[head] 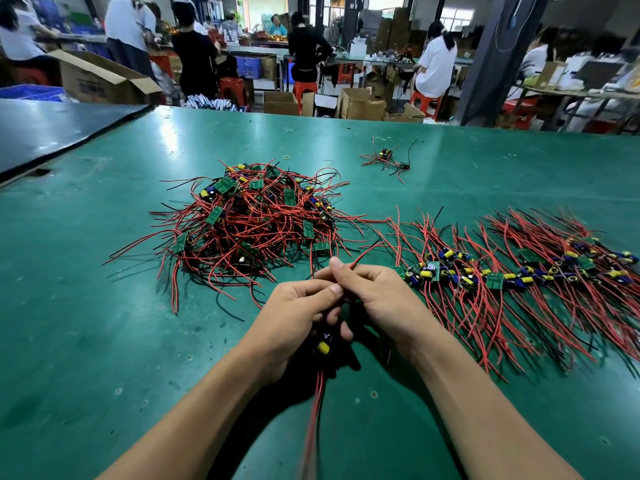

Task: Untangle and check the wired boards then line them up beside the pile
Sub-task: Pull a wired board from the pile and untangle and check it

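at ten o'clock on the green worktop [104,341]: a big messy pile [249,220] of small green boards, all knotted up in red and black. in the middle, near six o'clock: left hand [294,317] curled round one wired board [323,345], fingers [334,315] closed tight on it, yellow part peeking out below. long wires [315,403] trailing down from it toward the body. just beside, touching the left: right hand [381,296], fingers [337,268] pinched on more of its wires, red tips pointing up. probably very light; board hard, wires soft and bendy, easy to snag. best to hold by the board edges, not the little parts, and to pull wires slowly. at three o'clock: a neat row [502,271] of done boards, wires lying mostly one way. next spot likely at its near left end.
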Demonstrator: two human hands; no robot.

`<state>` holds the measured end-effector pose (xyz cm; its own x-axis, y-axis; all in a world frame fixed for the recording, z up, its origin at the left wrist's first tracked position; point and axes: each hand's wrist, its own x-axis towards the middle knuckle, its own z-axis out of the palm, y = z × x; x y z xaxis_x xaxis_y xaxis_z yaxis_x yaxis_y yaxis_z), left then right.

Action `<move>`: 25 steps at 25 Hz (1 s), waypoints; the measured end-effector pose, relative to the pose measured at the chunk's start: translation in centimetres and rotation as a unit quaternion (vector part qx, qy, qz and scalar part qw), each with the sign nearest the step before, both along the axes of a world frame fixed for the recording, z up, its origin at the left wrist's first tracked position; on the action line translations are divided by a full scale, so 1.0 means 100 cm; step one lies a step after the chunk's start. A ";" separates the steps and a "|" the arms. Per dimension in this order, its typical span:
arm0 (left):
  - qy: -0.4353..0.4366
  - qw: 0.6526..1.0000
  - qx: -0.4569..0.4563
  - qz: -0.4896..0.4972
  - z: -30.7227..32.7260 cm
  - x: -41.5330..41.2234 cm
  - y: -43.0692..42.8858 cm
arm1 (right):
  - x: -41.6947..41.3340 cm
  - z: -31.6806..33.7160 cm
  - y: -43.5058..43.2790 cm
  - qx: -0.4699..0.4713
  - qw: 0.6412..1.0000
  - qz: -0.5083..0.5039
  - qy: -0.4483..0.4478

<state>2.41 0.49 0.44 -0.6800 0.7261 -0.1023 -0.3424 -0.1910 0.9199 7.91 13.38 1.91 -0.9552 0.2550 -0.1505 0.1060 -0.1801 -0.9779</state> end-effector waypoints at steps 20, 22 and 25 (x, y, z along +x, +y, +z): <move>0.098 0.991 -0.047 -0.081 0.002 0.003 -0.002 | -0.001 0.005 0.028 -0.110 0.989 -0.088 -0.047; 0.072 0.994 -0.038 -0.069 0.002 0.001 -0.003 | -0.001 0.005 0.023 -0.062 0.993 -0.090 -0.044; 0.029 0.998 -0.018 -0.056 0.002 0.001 -0.002 | 0.000 0.003 0.013 -0.035 0.998 -0.040 -0.031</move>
<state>2.49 0.32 0.67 -0.6010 0.7939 -0.0920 -0.3048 -0.1213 0.9447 7.95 14.64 2.17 -0.9204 0.3173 -0.2283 0.1479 -0.2580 -0.9548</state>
